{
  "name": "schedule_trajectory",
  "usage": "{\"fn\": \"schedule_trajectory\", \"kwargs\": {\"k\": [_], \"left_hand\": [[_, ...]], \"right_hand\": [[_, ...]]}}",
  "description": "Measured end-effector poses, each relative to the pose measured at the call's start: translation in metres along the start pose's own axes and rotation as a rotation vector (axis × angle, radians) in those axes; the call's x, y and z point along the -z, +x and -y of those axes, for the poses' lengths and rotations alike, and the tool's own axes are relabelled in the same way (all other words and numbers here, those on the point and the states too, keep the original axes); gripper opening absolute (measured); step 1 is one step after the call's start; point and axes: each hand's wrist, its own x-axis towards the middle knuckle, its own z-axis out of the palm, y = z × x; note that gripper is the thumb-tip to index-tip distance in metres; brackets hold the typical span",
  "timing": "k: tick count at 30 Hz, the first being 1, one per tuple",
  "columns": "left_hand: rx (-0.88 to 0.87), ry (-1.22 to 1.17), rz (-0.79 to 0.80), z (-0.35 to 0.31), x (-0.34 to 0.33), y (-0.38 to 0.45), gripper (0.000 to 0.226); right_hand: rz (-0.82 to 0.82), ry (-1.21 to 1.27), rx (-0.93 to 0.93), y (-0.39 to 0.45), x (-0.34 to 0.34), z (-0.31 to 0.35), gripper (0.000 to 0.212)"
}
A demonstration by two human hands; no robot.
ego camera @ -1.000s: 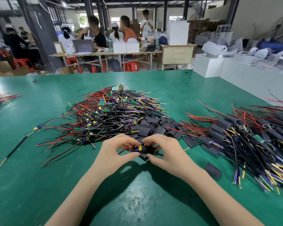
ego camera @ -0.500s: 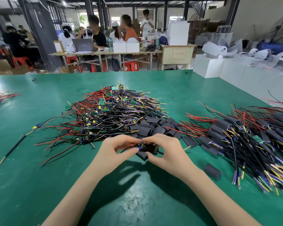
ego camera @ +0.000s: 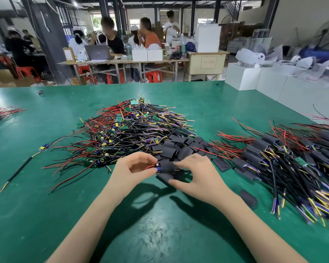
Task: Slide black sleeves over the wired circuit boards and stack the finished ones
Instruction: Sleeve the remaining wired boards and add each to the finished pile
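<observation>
Left hand pinches the wired board — right hand grips the black sleeve around it.

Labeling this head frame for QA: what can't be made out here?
- Circuit board inside the black sleeve: covered by the sleeve, left hand and right hand; how far it is in is unclear.
- Finished stack: cut off by the right edge, motion-blurred near the wire tips.
- Small wire bundle: cut off by the left edge.
- Loose sleeves: overlapping, uncountable.
</observation>
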Motion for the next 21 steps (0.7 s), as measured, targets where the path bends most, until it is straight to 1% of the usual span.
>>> {"fn": "schedule_trajectory", "kwargs": {"k": [1, 3, 6, 9, 12, 15, 18, 19, 21], "left_hand": [[0.004, 0.006, 0.001, 0.000, 0.001, 0.000, 0.019], [0.016, 0.009, 0.007, 0.000, 0.000, -0.001, 0.020], [0.031, 0.020, -0.009, 0.001, -0.001, -0.002, 0.020], [0.046, 0.039, -0.028, 0.002, -0.002, -0.002, 0.018], [0.064, 0.017, -0.010, 0.002, -0.001, -0.001, 0.016], [0.058, -0.010, 0.014, 0.002, -0.002, 0.000, 0.017], [0.002, -0.055, 0.020, -0.001, -0.001, 0.001, 0.022], [-0.012, -0.048, -0.005, -0.001, 0.002, 0.002, 0.023], [-0.038, 0.041, -0.104, 0.000, 0.010, 0.004, 0.021]], "right_hand": [[0.038, -0.030, 0.025, -0.001, 0.000, 0.001, 0.038], [0.064, -0.040, 0.054, -0.003, -0.003, 0.004, 0.036], [0.047, -0.052, 0.076, -0.002, -0.006, 0.005, 0.036], [0.072, -0.112, 0.126, -0.003, -0.009, 0.004, 0.033], [0.058, -0.126, 0.145, -0.003, -0.010, 0.002, 0.032], [-0.058, -0.023, 0.141, 0.000, -0.006, 0.002, 0.029], [-0.221, 0.138, 0.133, 0.001, 0.004, 0.002, 0.018], [-0.278, 0.166, 0.124, 0.002, 0.010, 0.000, 0.016], [-0.427, 0.118, 0.061, 0.003, 0.025, -0.010, 0.015]]}}
